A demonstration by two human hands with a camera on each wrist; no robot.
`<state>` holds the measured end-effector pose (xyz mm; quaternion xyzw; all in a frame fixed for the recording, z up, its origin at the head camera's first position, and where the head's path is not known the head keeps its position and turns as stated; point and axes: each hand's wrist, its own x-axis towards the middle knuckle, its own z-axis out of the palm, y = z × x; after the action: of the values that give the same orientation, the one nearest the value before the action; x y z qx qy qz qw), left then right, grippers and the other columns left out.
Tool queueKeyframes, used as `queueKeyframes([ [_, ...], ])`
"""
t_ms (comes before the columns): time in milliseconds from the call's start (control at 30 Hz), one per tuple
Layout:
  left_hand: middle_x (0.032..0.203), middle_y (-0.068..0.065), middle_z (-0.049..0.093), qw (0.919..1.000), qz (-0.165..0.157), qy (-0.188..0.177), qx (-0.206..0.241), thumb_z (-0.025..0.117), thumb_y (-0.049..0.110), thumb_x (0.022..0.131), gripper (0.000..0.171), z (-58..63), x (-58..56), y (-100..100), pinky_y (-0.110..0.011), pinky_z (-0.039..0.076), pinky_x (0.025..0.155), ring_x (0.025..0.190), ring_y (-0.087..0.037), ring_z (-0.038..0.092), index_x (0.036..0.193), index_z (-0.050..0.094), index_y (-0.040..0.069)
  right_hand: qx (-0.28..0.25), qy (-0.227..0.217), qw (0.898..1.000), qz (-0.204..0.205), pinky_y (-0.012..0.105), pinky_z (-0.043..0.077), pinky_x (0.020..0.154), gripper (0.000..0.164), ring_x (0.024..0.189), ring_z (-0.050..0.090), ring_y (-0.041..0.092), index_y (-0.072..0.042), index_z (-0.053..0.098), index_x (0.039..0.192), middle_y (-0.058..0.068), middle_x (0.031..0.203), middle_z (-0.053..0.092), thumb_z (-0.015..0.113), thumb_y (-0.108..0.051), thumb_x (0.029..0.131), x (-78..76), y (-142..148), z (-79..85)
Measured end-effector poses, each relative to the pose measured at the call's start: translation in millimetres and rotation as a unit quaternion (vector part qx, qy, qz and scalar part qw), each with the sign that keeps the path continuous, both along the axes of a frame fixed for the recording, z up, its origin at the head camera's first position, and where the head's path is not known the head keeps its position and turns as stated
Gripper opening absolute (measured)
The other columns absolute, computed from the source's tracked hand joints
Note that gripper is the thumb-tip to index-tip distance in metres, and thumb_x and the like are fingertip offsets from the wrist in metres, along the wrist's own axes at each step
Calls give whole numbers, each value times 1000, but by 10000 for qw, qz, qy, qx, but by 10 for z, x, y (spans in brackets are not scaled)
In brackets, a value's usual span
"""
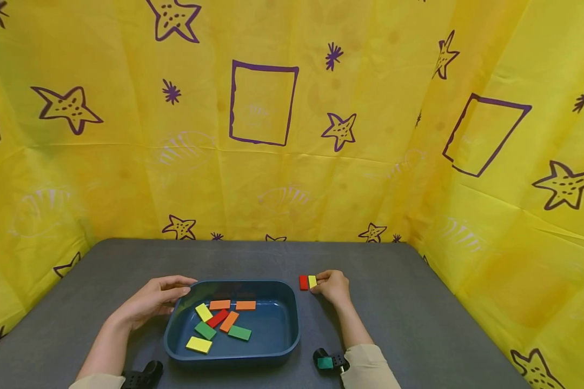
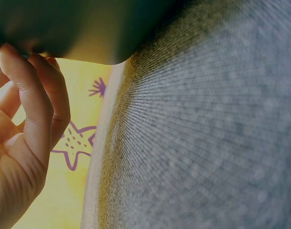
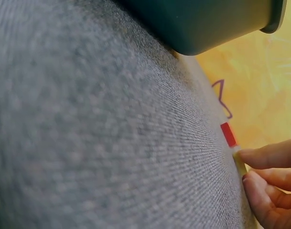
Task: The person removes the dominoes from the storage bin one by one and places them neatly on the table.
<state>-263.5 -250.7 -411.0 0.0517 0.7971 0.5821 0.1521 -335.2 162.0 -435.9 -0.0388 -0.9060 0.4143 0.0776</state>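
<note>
A dark blue plastic tray (image 1: 292, 324) stands in front of me with several small flat blocks in it. My left hand (image 1: 158, 294) holds the tray's far left corner, thumb and fingers at the rim. In the left wrist view its curled fingers (image 2: 28, 90) meet the tray's edge. To the right of the tray, my right hand (image 1: 334, 286) pinches a yellow block (image 1: 312, 281) by its ends, low at the table. A red block (image 1: 304, 282) lies right beside the yellow one, on its left. The right wrist view shows this red block (image 3: 228, 134) just past my fingertips.
Inside the tray are orange (image 1: 245, 306), green (image 1: 240, 333), red (image 1: 217, 318) and yellow blocks (image 1: 199, 344). Dark grey cloth covers the table (image 1: 394, 302). A yellow patterned curtain (image 1: 292, 178) hangs behind it and at both sides. Each wrist wears a black device (image 1: 326, 361).
</note>
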Motion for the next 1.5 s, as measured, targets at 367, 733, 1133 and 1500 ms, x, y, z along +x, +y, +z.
queueKeyframes([
  [367, 112, -2, 65, 10000, 15, -30, 25, 57, 37, 91, 55, -8, 9, 1, -32, 55, 76, 92, -17, 65, 133, 47, 4, -13, -63, 10000, 18, 23, 48, 61, 36, 69, 62, 13, -3, 73, 89, 9, 80, 73, 84, -9, 56, 29, 23, 36],
  [733, 110, -1, 65, 10000, -14, -3, 9, 56, 37, 91, 54, -25, 17, -20, -32, 55, 73, 90, -17, 64, 134, 48, 5, -215, 34, 9997, 97, 25, 53, 62, 35, 74, 66, 16, -1, 71, 97, 11, 87, 73, 80, -9, 64, 60, -14, 192],
  [1133, 112, -6, 64, 9998, -152, 158, 34, 55, 35, 92, 53, 6, 10, -32, -32, 55, 72, 89, -19, 65, 133, 47, 4, -402, 502, 9969, 449, 31, 55, 72, 32, 82, 68, 20, -6, 71, 99, 9, 90, 73, 80, -14, 69, 190, -167, 506],
  [1500, 108, -4, 65, 9998, -30, 155, -74, 57, 36, 91, 53, 20, 10, -16, -30, 54, 69, 85, -17, 62, 132, 49, 4, -1129, 211, 9795, 1655, 23, 52, 68, 30, 86, 68, 17, -9, 70, 102, 13, 98, 72, 78, -15, 74, 368, -454, 695],
])
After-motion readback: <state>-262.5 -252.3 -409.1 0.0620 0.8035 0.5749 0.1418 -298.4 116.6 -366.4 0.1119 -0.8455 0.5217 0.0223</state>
